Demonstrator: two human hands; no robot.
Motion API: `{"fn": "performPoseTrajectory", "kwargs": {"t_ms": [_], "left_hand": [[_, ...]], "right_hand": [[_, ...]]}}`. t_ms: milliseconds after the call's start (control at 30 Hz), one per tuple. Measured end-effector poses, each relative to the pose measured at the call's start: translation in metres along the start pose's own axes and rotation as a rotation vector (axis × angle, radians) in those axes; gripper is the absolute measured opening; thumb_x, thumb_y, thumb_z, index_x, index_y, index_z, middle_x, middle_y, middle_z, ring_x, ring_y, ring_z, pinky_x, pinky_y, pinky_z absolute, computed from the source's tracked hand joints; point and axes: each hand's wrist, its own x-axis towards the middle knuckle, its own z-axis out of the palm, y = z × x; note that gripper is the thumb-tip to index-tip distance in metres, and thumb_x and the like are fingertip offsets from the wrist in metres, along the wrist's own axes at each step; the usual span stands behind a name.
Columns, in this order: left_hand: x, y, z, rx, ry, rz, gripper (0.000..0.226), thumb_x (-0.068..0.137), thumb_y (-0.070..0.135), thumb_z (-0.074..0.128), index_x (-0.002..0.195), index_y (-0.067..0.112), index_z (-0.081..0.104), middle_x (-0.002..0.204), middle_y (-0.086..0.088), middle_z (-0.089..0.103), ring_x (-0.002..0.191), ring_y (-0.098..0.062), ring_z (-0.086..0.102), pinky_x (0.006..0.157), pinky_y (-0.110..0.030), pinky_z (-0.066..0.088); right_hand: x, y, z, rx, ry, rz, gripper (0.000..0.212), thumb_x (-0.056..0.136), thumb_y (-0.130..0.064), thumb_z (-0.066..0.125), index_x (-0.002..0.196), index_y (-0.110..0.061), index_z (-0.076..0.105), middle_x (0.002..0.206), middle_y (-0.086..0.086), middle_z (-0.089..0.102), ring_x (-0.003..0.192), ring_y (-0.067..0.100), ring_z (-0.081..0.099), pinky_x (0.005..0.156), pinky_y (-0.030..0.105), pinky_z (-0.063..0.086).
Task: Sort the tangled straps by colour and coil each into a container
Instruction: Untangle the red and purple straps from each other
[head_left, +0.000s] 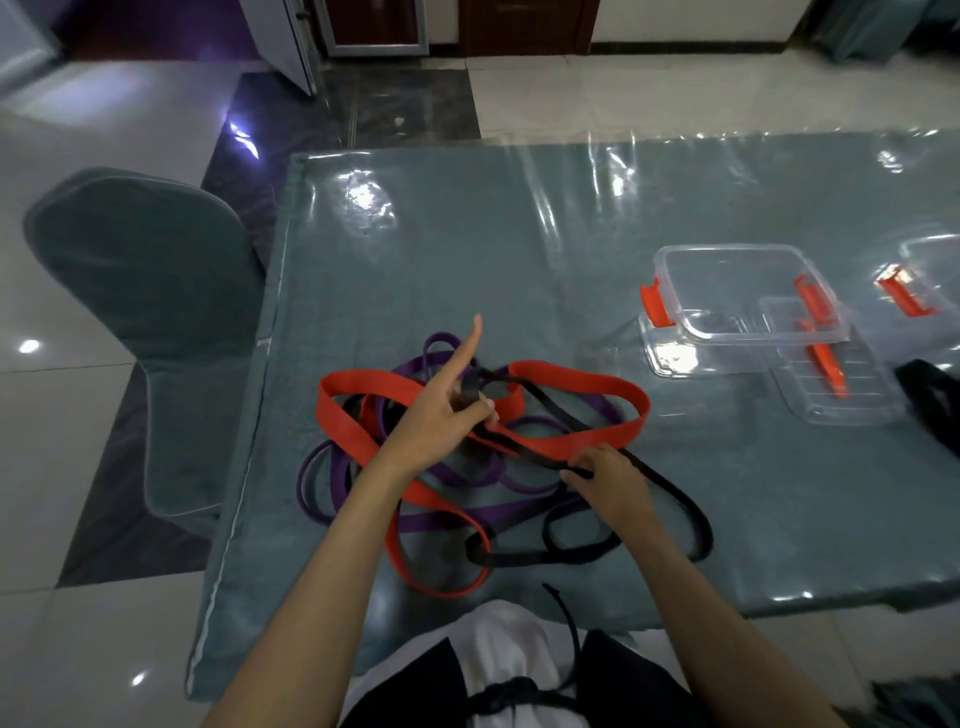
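Observation:
A tangle of straps lies on the table's near left part: a wide red strap (582, 441), a purple strap (467, 517) and a narrow black strap (670, 493). My left hand (441, 410) is over the tangle, index finger pointing away, the other fingers closed on a wound end of the black strap. Further along the same black strap, my right hand (602, 475) pinches it. A clear container with red clips (727, 296) stands empty to the right, apart from the straps.
A clear lid (831, 384) leans by the container, and another clear container (930, 275) sits at the right edge. A dark object (930, 400) lies at the far right. A grey covered chair (145, 291) stands left of the table (467, 234).

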Motion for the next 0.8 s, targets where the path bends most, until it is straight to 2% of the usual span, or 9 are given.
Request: {"fn": "performPoseTrajectory", "kwargs": {"t_ms": [67, 133, 200, 300, 433, 567, 633, 733, 800], "left_hand": [[0.001, -0.002, 0.000, 0.029, 0.007, 0.014, 0.070, 0.103, -0.005, 0.056, 0.156, 0.038, 0.044, 0.086, -0.020, 0.070, 0.090, -0.023, 0.070, 0.100, -0.035, 0.055], [0.001, -0.006, 0.001, 0.155, 0.021, -0.016, 0.043, 0.104, -0.004, 0.057, 0.137, 0.021, 0.069, 0.096, -0.016, 0.074, 0.093, -0.020, 0.072, 0.097, -0.034, 0.056], [0.000, -0.011, 0.004, 0.216, 0.026, -0.076, 0.033, 0.103, 0.000, 0.060, 0.127, 0.017, 0.075, 0.105, -0.005, 0.077, 0.101, -0.013, 0.072, 0.096, -0.027, 0.055], [-0.005, -0.018, 0.009, 0.276, 0.010, -0.125, 0.037, 0.101, 0.003, 0.063, 0.128, 0.024, 0.074, 0.115, 0.006, 0.075, 0.113, -0.001, 0.067, 0.098, -0.019, 0.048], [-0.007, -0.035, 0.015, 0.397, -0.082, -0.121, 0.054, 0.092, 0.006, 0.071, 0.140, 0.029, 0.065, 0.131, 0.005, 0.067, 0.125, -0.007, 0.061, 0.109, -0.028, 0.047], [-0.010, -0.044, 0.035, 0.312, -0.243, -0.149, 0.090, 0.084, 0.016, 0.085, 0.158, 0.033, 0.036, 0.150, 0.009, 0.050, 0.140, -0.008, 0.048, 0.115, -0.029, 0.042], [-0.011, -0.048, 0.047, 0.252, -0.149, -0.154, 0.087, 0.084, 0.017, 0.086, 0.154, 0.028, 0.037, 0.141, 0.002, 0.060, 0.130, -0.013, 0.058, 0.108, -0.032, 0.049], [-0.011, -0.050, 0.048, 0.260, 0.038, -0.102, 0.028, 0.095, 0.014, 0.076, 0.121, 0.017, 0.064, 0.103, -0.001, 0.074, 0.097, -0.015, 0.070, 0.089, -0.039, 0.056], [-0.010, -0.045, 0.038, 0.232, 0.083, -0.078, 0.005, 0.098, 0.010, 0.071, 0.100, 0.014, 0.068, 0.090, 0.006, 0.073, 0.085, -0.003, 0.067, 0.081, -0.028, 0.051]], "right_hand": [[0.006, -0.001, -0.003, 0.100, -0.047, 0.018, 0.018, 0.088, -0.030, 0.084, 0.096, -0.018, 0.072, 0.104, -0.003, 0.067, 0.100, 0.017, 0.068, 0.079, 0.024, 0.049], [0.009, -0.001, -0.007, 0.180, -0.084, 0.013, 0.021, 0.084, -0.021, 0.088, 0.094, -0.018, 0.069, 0.099, -0.002, 0.070, 0.097, 0.017, 0.069, 0.076, 0.016, 0.047], [0.011, -0.004, -0.010, 0.220, -0.159, 0.022, 0.027, 0.081, -0.012, 0.088, 0.100, -0.012, 0.069, 0.103, 0.003, 0.074, 0.100, 0.021, 0.071, 0.085, 0.024, 0.055], [0.010, -0.018, -0.013, 0.467, -0.215, 0.002, 0.030, 0.081, 0.003, 0.085, 0.108, -0.002, 0.071, 0.107, 0.015, 0.077, 0.104, 0.028, 0.075, 0.097, 0.044, 0.060], [0.010, -0.045, -0.032, 0.809, -0.142, -0.094, 0.030, 0.084, 0.001, 0.084, 0.110, -0.009, 0.073, 0.104, 0.010, 0.080, 0.096, 0.025, 0.077, 0.089, 0.036, 0.062], [0.014, -0.080, -0.059, 0.939, -0.132, -0.229, 0.029, 0.082, -0.001, 0.085, 0.105, -0.015, 0.076, 0.099, 0.007, 0.080, 0.095, 0.021, 0.076, 0.088, 0.032, 0.062], [0.013, -0.096, -0.069, 1.040, -0.140, -0.272, 0.029, 0.084, 0.002, 0.081, 0.101, -0.021, 0.079, 0.097, 0.004, 0.080, 0.091, 0.016, 0.077, 0.082, 0.026, 0.062], [0.011, -0.110, -0.082, 1.105, -0.131, -0.311, 0.021, 0.086, -0.010, 0.081, 0.101, -0.025, 0.080, 0.103, 0.007, 0.081, 0.096, 0.019, 0.078, 0.086, 0.026, 0.060], [0.011, -0.113, -0.089, 1.086, -0.047, -0.333, 0.018, 0.087, -0.015, 0.080, 0.103, -0.023, 0.080, 0.106, 0.012, 0.080, 0.100, 0.022, 0.077, 0.090, 0.027, 0.059]]}}
